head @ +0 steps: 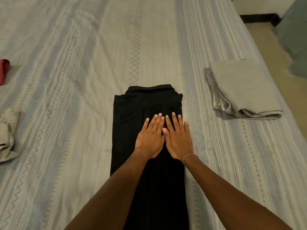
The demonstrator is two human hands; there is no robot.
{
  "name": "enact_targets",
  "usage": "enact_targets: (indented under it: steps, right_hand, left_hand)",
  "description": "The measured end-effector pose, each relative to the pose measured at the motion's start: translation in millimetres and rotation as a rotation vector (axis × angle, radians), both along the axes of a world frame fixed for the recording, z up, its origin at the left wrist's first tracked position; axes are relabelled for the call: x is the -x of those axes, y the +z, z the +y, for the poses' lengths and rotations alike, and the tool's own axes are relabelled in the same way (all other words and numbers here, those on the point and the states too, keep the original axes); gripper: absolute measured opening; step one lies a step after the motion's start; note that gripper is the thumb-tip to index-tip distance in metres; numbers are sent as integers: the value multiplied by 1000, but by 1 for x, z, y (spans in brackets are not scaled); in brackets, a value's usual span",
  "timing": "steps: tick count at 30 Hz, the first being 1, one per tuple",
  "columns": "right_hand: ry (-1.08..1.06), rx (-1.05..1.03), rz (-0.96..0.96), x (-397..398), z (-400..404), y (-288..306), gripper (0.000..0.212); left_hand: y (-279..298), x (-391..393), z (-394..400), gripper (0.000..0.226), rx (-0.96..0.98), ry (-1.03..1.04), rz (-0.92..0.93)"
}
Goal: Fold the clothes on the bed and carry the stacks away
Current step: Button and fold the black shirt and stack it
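Observation:
A black collared shirt (pixel 132 110) lies on the bed (pixel 83 80) as a long narrow strip, sides folded in, collar at the far end. My left hand (pixel 150 138) and my right hand (pixel 177 140) lie flat side by side on its middle, fingers straight, pressing the cloth. A thin bracelet sits on my right wrist. To the right lies a folded beige garment (pixel 244 90). At the left edge sits a crumpled cream garment (pixel 8 135), and further back a red cloth (pixel 4 70).
The bed has a striped, patterned grey-white sheet. Its right edge runs beside a tan floor (pixel 265 47). A blurred teal object (pixel 295 39) stands at the far right by a white wall with dark skirting.

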State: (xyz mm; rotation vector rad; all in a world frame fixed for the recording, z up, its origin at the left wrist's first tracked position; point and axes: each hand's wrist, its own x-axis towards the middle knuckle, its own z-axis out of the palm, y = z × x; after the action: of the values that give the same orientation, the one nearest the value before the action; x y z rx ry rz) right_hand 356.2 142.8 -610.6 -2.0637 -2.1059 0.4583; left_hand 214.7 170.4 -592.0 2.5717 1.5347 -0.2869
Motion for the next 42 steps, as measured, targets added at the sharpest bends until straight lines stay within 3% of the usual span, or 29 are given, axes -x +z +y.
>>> enact_targets:
  steps: [3,6,9,12,15,17,19,22,24,26,29,33,35,38,40,42]
  right_hand:
    - [-65,-99,3,8,-31,11,59]
    - [-247,-255,133,27,-81,23,41]
    - [-390,-106,194,51,-110,33,49]
    - [-381,31,280,60,-100,36,49]
    - [-389,62,482,67,-87,43,37]
    - [-349,64,486,69,-90,43,40]
    - [-240,98,440,71,-102,40,43]
    - [-244,55,574,74,-128,39,45]
    - [-176,66,679,76,-149,38,46]
    - [-106,119,663,76,-169,37,48]
    - [-44,148,522,72,-198,43,51]
    - [10,182,552,71,-255,48,49]
    - [-136,37,533,70,-289,50,42]
    - [-446,-71,338,66,-335,51,34]
    - [-615,64,244,62,-364,56,47]
    - [-696,207,306,54,-388,59,50]
  left_hand:
    - [19,12,-10,58,-70,34,-13]
    - [39,30,-47,27,-209,453,-187]
    - [45,37,-94,43,-33,841,-256]
    - [45,32,-119,42,157,1051,-337]
    - [38,29,-118,22,186,1032,-599]
    - [30,31,-119,17,160,914,-771]
    - [25,37,-127,28,160,795,-835]
    - [22,47,-143,33,202,670,-982]
    - [22,55,-154,37,267,663,-1083]
    - [25,61,-164,38,354,694,-1127]
    - [33,67,-184,36,399,655,-1107]
    - [44,81,-229,22,290,692,-942]
    - [46,91,-259,22,177,756,-726]
    - [46,108,-308,47,139,891,-395]
    - [45,119,-337,56,239,1012,-387]
    - [43,129,-363,55,367,1067,-460]
